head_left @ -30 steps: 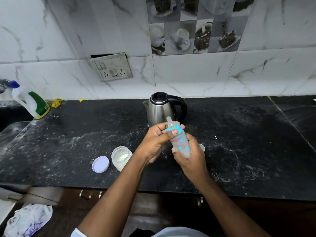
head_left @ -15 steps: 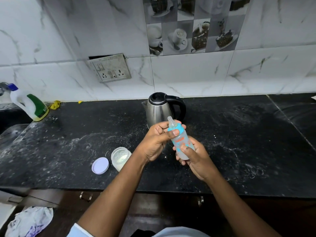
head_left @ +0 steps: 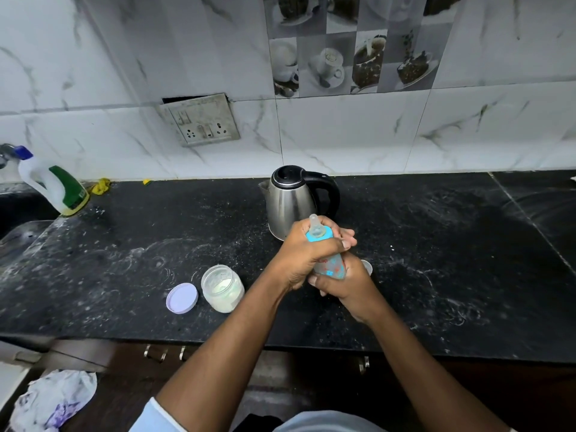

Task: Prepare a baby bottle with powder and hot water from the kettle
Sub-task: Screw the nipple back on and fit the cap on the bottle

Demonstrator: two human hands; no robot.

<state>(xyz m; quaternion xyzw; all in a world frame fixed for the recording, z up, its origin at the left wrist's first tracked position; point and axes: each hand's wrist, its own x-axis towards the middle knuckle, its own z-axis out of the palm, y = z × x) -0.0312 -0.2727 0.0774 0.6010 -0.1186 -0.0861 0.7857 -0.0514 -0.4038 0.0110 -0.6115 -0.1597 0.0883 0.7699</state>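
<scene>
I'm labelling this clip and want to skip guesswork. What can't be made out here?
Head view throughout.
Bottle contents: the left hand round its blue collar and the right hand round its body cover most of it.
Kettle water level: steel wall and shut lid hide it.
Small clear object behind the right hand: mostly covered, unclear what it is.
Tap: cut off by the left edge.

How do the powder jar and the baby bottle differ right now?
The powder jar stands untouched on the counter; the baby bottle is gripped by the left hand at its collar, the right hand lower down. The jar is open, its lid beside it; the bottle has its teat on. The jar is squat, the bottle slim.
</scene>
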